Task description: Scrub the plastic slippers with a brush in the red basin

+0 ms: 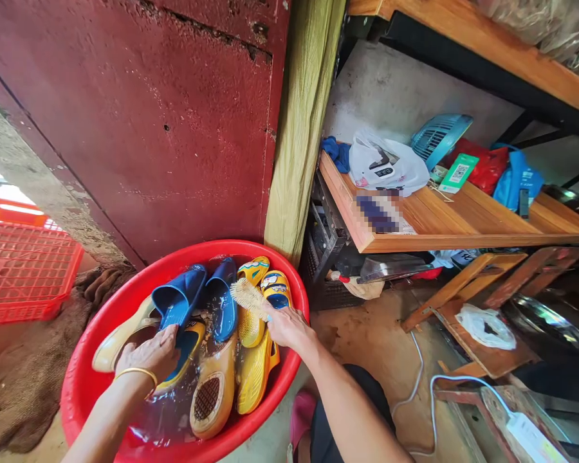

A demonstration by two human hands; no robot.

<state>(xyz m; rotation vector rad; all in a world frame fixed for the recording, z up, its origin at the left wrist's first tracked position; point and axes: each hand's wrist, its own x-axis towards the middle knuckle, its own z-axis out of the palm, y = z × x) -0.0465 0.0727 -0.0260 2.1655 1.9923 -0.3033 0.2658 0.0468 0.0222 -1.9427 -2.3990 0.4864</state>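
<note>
A red plastic tub [74, 392] holds water and several slippers. My left hand [149, 354], with a gold bangle at the wrist, grips the heel end of a blue slipper [178, 297]. In my right hand [289, 328] is a scrub brush [248, 297] with pale bristles, held above the yellow slippers. Beside the held slipper lies another blue slipper [224, 308]. A beige shoe [215, 389] lies with its patterned sole showing, next to a yellow slipper [254, 379]. Under my left hand a yellow and blue slipper [188, 350] is partly hidden.
Behind the tub stands a dark red door [174, 128]. A red crate [24, 270] is at the left, by a brown sack [24, 379]. To the right are a wooden shelf [482, 218], a wooden chair [487, 334] and a white power strip [533, 437] with its cable on the floor.
</note>
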